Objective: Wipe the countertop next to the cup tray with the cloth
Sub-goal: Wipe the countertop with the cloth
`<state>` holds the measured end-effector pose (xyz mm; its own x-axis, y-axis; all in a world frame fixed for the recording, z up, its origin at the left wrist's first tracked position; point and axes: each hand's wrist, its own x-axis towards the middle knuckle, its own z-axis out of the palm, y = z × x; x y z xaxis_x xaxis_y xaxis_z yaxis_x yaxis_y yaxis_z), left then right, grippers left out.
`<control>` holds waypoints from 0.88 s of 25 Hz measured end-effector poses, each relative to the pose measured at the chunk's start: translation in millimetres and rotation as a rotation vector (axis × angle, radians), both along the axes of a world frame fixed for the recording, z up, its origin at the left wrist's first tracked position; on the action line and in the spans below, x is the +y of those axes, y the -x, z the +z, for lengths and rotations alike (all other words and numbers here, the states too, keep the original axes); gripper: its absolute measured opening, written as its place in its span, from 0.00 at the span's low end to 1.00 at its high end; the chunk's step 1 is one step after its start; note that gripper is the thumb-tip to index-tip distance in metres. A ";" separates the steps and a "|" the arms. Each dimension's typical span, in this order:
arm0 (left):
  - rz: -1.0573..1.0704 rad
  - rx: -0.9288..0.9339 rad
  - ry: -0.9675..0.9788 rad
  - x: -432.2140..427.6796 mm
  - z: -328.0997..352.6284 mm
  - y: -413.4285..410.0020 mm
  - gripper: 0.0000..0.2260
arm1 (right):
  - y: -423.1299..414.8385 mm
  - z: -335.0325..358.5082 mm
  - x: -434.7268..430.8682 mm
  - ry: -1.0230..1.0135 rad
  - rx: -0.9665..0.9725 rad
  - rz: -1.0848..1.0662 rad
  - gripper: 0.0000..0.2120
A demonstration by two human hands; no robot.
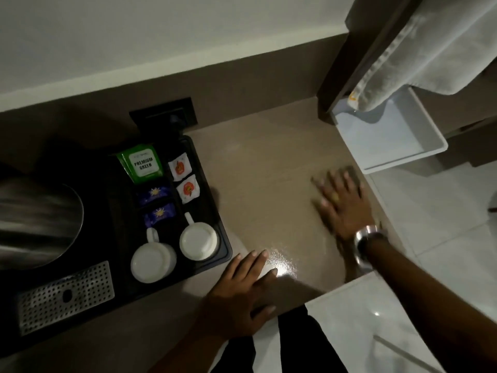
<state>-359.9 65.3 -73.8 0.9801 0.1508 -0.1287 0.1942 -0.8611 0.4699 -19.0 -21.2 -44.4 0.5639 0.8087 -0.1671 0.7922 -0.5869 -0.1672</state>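
The beige countertop [263,184] lies to the right of the black cup tray [225,239], which holds two white cups [153,258] [198,240] turned upside down. My right hand [344,203], blurred by motion and wearing a wristwatch [368,238], presses flat near the counter's right edge. A small dark piece of cloth [351,169] shows just beyond its fingertips; the rest is hidden under the hand. My left hand [239,297] rests flat on the counter by the front edge, close to the tray's corner, fingers apart and holding nothing.
The tray also carries a green tea packet [141,164] and small sachets. A steel kettle [35,219] and a perforated metal grate [67,294] sit to the left. A wall socket [164,114] is behind the tray. At the right, a white bin [390,135] stands below a hanging towel [430,49].
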 end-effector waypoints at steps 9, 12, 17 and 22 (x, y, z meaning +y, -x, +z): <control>-0.042 0.040 -0.116 -1.1 -1.9 -1.8 0.32 | 106.1 -10.1 -35.5 0.047 -0.026 0.396 0.28; -0.041 0.057 -0.134 -0.9 -2.7 -3.4 0.32 | 10.0 0.5 12.5 0.051 -0.028 0.003 0.31; -0.052 0.075 -0.127 2.6 -2.1 -2.5 0.33 | 40.3 -5.0 173.3 0.006 0.014 0.078 0.32; -0.052 0.095 -0.154 -0.6 4.6 -4.5 0.33 | 121.7 -15.7 -25.0 0.030 -0.007 0.322 0.31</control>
